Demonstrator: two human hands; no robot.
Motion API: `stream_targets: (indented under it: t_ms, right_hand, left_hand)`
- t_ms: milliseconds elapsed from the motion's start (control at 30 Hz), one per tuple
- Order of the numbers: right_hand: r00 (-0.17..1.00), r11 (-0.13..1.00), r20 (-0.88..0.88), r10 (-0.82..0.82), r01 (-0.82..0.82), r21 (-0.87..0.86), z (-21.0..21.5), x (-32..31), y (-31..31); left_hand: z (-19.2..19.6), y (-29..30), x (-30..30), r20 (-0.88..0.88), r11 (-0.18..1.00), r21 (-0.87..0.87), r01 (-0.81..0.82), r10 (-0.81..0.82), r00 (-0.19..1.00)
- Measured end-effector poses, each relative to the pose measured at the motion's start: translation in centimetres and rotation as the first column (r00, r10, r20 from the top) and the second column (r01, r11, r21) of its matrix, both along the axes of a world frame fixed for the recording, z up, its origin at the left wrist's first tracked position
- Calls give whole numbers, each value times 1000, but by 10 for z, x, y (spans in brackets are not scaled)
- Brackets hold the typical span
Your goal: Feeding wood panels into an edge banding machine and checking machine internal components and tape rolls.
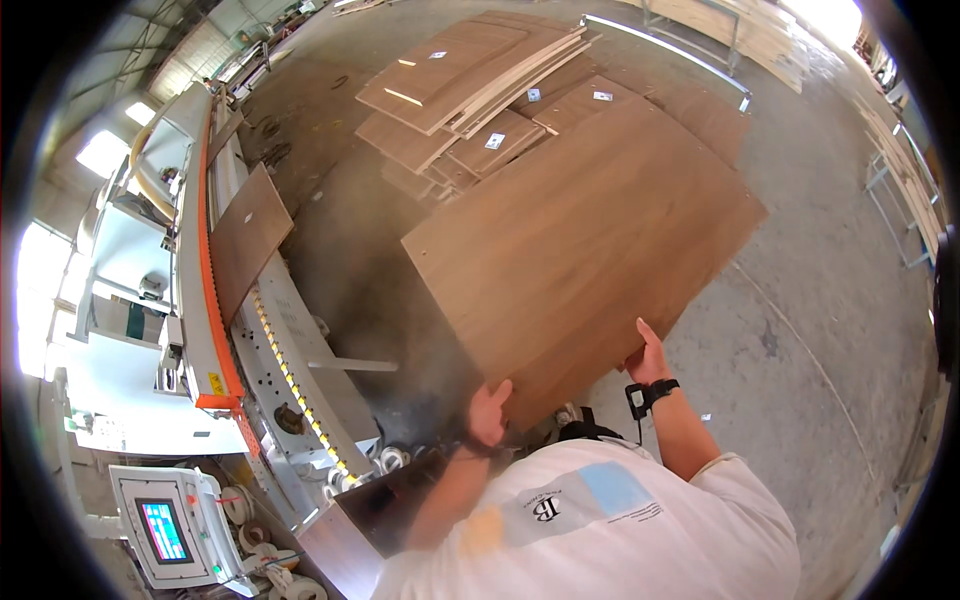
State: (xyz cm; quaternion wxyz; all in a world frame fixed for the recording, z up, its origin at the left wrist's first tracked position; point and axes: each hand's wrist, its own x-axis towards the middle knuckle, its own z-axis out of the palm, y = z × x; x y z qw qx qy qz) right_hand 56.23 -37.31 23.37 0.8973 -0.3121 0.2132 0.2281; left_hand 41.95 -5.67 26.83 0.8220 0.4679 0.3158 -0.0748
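Note:
A large brown wood panel point(590, 250) slants across the middle of the picture, with its long near edge toward me. My left hand point(488, 412) is closed on its near left corner, thumb over the top face; that forearm is smeared by motion. Farther right, my right hand point(650, 358) grips the near edge, thumb up along the face and the other fingers partly hidden under the board. A black strap with a small device point(650, 397) sits on my right wrist. The panel's far side overlaps stacked boards, and I cannot tell whether it touches them.
Beyond the panel lie stacked brown boards point(450, 65), some with small white labels. To the left runs a long machine with an orange rail point(208, 290), another board point(250, 235) on it. A control screen point(165, 530) stands lower left. Timber racks point(905, 190) line the right.

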Motion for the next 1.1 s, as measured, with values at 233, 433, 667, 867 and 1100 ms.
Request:
stream_targets:
  t_ms: [233, 433, 667, 867, 1100]
  right_hand:
    - [996, 994, -13, -94, 93, -55, -16, -8, -28]
    - [999, 998, -11, -52, 52, -20, -28, -37, -21]
    - [999, 999, -10, 33, -33, -8, -32, -74, -13]
    - [992, 992, -4, 128, -128, 14, -28, -75, 26]
    - [900, 898, 93, 426, -433, 75, -29, -53, 89]
  left_hand:
    - [-5, 70, -85, -137, 887, -370, -276, 241, 961]
    - [-5, 72, -137, -207, 802, 178, -570, 596, 776]
    - [-34, 85, -191, -196, 705, 449, -548, 677, 710]
    - [-47, 96, -254, -287, 654, 502, -567, 744, 604]
    - [10, 78, -303, -217, 476, 266, -838, 877, 429]
